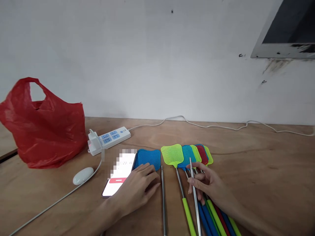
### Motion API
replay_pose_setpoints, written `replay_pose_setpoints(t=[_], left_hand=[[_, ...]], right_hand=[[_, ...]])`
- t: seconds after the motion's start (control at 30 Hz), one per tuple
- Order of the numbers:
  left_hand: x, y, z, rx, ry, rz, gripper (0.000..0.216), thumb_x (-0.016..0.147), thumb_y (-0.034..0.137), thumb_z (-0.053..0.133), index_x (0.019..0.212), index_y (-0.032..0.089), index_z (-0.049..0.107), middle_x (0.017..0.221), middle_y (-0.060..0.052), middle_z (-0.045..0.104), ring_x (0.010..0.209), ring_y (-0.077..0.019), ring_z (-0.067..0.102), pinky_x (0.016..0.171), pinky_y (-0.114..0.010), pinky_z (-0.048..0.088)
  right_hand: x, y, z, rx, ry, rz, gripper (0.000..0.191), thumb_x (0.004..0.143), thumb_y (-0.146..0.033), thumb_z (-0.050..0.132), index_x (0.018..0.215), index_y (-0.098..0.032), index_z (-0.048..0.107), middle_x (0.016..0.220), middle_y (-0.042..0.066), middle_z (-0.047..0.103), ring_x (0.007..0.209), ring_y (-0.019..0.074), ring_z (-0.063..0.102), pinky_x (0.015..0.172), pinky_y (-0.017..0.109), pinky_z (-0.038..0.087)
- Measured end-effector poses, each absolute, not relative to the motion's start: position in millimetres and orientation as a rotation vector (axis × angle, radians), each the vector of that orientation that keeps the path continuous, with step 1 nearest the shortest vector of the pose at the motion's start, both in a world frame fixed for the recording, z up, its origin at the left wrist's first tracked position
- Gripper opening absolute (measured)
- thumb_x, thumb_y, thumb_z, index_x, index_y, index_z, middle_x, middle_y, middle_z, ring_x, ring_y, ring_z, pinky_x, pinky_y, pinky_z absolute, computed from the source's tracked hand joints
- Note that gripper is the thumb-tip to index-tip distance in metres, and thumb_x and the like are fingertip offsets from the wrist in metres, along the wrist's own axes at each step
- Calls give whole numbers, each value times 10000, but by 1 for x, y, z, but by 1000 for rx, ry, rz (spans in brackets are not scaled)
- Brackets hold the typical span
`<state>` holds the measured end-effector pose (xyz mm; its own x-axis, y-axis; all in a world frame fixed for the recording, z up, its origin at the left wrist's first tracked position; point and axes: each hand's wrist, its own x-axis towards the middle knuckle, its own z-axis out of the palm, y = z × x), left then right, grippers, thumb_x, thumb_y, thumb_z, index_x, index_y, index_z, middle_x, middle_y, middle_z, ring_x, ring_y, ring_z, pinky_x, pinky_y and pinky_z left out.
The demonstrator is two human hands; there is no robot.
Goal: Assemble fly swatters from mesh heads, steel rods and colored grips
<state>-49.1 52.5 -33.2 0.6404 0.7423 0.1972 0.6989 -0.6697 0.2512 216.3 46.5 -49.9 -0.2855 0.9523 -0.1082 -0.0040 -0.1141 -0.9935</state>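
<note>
My right hand point(205, 182) pinches a silver telescopic metal rod point(194, 190) between thumb and fingers, its thin tip pointing up and away. Under and beside this hand lie several fly swatters with green, blue and red mesh heads point(172, 154) and coloured grips point(188, 214). My left hand point(141, 182) rests over the near edge of loose blue swatter heads point(150, 158), with its thumb apart from the bent fingers. Nothing shows between them. Another bare metal rod point(163, 200) lies on the table between my hands.
A lit phone point(120, 170) lies left of my left hand, partly covered by it. Farther left are a white mouse-shaped device point(83, 176) with a cable, a white power strip point(113, 139) and a red plastic bag point(49, 127). A white cord point(209, 126) runs along the wall.
</note>
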Motion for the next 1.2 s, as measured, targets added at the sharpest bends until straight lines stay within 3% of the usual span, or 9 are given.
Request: replay_pose_setpoints(t=[0.17, 0.33, 0.5, 0.63, 0.93, 1.2], left_hand=[[-47, 51, -33, 2674, 1188, 409, 144, 978, 189, 533, 907, 192, 658, 921, -60, 636, 887, -254, 582, 765, -363, 451], [-47, 52, -36, 2666, 1174, 425, 128, 974, 182, 546, 912, 188, 658, 923, -56, 638, 887, -251, 586, 785, -373, 451], [-47, 52, -35, 2670, 1173, 418, 103, 963, 183, 575, 898, 187, 654, 916, -55, 643, 887, -249, 589, 770, -361, 450], [-47, 52, -36, 2677, 1173, 416, 89, 958, 182, 586, 902, 191, 655, 912, -48, 641, 885, -244, 591, 765, -350, 446], [-48, 53, -40, 2657, 1177, 402, 61, 957, 184, 599, 918, 193, 645, 919, -40, 640, 891, -244, 594, 775, -353, 446], [-49, 52, -39, 2640, 1225, 364, 70, 946, 180, 597, 878, 194, 611, 902, -36, 638, 861, -240, 595, 754, -350, 447]], right_hand=[[214, 45, -48, -1150, -1298, 1423, 532, 708, -564, 792, 937, -257, 424, 543, -37, 695, 307, 97, 467, 299, 169, 350], [213, 43, -43, -1203, -1366, 1380, 461, 669, -524, 833, 713, -220, 490, 539, -13, 684, 346, 79, 445, 328, 168, 294], [212, 39, -48, -1189, -1525, 1269, 310, 723, -480, 811, 791, -195, 711, 648, 10, 687, 545, 127, 535, 482, 228, 383], [214, 34, -53, -1247, -1729, 1082, 304, 842, -498, 687, 918, -224, 792, 673, 12, 666, 569, 139, 497, 520, 265, 363], [215, 30, -55, -1326, -1851, 894, 258, 876, -468, 640, 953, -282, 803, 819, 26, 763, 689, 196, 628, 609, 301, 462], [218, 32, -45, -1115, -2221, 542, 225, 966, -278, 529, 871, -215, 722, 716, 13, 657, 607, 153, 581, 550, 274, 426]])
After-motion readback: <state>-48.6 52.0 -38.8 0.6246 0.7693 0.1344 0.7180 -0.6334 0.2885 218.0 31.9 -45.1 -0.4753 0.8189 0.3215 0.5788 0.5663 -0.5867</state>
